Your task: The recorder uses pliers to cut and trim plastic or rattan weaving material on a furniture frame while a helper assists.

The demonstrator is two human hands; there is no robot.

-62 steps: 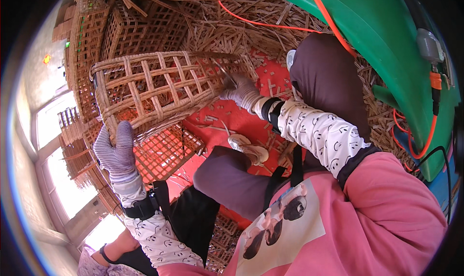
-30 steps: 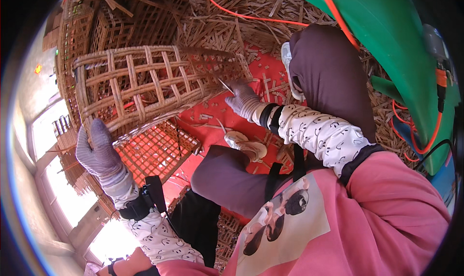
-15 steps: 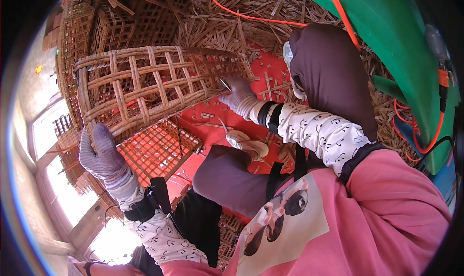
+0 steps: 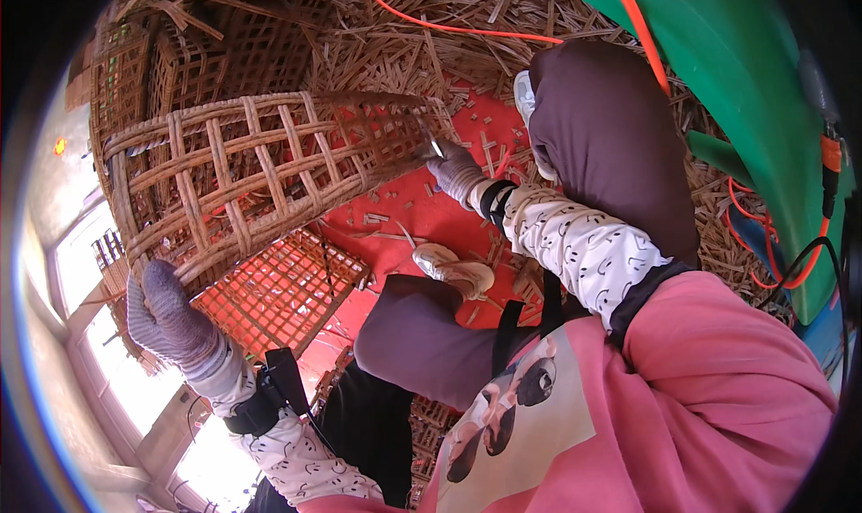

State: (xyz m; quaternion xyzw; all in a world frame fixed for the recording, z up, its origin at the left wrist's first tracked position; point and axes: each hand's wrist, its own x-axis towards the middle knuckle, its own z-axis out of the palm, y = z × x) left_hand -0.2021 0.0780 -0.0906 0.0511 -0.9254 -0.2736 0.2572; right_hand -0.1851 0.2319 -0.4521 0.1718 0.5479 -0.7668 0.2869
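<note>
A woven wicker basket (image 4: 224, 174), tipped on its side, fills the space in front of me, its open lattice showing the red floor behind. My left hand (image 4: 175, 320), in a striped grey glove, is closed around its lower left corner, thumb raised along the rim. At the basket's right end, my gloved right hand (image 4: 456, 170) grips a small tool with a shiny metal blade (image 4: 435, 147). Most of the tool is hidden in the fist, so its exact kind is unclear. A reddish curved piece shows just behind that hand.
A flat woven panel (image 4: 278, 284) lies below the basket on the red floor covering (image 4: 386, 253). More baskets (image 4: 180, 64) are stacked at the far left. Cut strips (image 4: 422, 46) heap at the back. A green curved surface (image 4: 718, 82) and orange cable (image 4: 642, 33) stand right.
The basket has shifted left with my left hand. My right hand has drawn slightly away from the basket's lower edge, and the blade points further up.
</note>
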